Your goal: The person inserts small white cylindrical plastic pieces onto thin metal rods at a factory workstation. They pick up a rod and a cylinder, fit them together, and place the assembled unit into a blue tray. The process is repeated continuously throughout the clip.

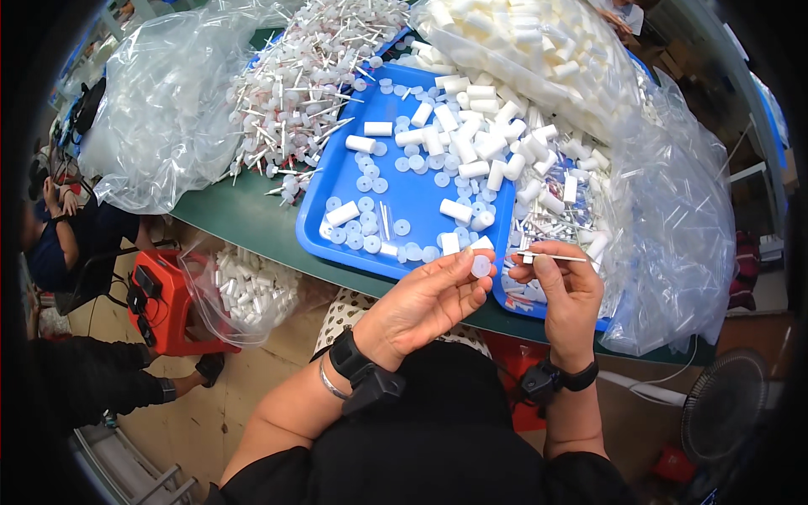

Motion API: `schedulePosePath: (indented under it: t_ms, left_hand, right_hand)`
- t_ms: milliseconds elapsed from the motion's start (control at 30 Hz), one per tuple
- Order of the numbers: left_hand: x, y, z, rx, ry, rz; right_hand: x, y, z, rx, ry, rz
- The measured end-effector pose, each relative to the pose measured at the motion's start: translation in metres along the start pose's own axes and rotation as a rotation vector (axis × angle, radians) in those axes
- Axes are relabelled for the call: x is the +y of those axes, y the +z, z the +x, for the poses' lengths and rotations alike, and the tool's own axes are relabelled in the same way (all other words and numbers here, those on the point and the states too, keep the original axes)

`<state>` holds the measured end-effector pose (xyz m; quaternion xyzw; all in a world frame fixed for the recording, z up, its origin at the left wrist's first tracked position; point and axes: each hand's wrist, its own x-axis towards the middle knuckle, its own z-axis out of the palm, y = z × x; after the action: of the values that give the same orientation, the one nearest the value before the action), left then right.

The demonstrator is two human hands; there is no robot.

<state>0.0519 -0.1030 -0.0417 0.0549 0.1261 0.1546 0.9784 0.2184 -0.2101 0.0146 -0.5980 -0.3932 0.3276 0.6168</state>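
Note:
Between the fingertips of my left hand (421, 305), a small translucent round disc (481, 267) is pinched. My right hand (574, 296) grips a thin white stick (574, 258) that lies sideways between thumb and fingers; a small whitish part shows near its left end. Both hands are over the near edge of a blue tray (337, 172), a short gap apart. On that tray lie loose translucent discs (367, 220) and white foam cylinders (490, 148). Beside my right hand is a second blue tray (515, 305) with thin sticks and other small parts.
A heap of stick-and-disc pieces (290, 97) covers the far left of the green table (223, 215). Clear plastic bags (160, 126) flank the work area; one bag (539, 42) holds white cylinders. Below left stands a red stool (164, 290); a fan (724, 404) is lower right. People sit nearby.

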Motion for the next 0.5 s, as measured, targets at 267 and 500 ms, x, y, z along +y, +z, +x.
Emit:
schedulePosePath:
  t_ms: [267,500]
  left_hand:
    - [-0.0022,-0.0034,0.0031,0.031,0.014,-0.059]
    - [-0.0051,-0.0070,0.0053,0.008,0.006,-0.140]
  right_hand:
    - [-0.0005,-0.0021,-0.0039,-0.058,-0.082,-0.088]
    - [0.0006,-0.0027,-0.0034,-0.092,-0.122,-0.131]
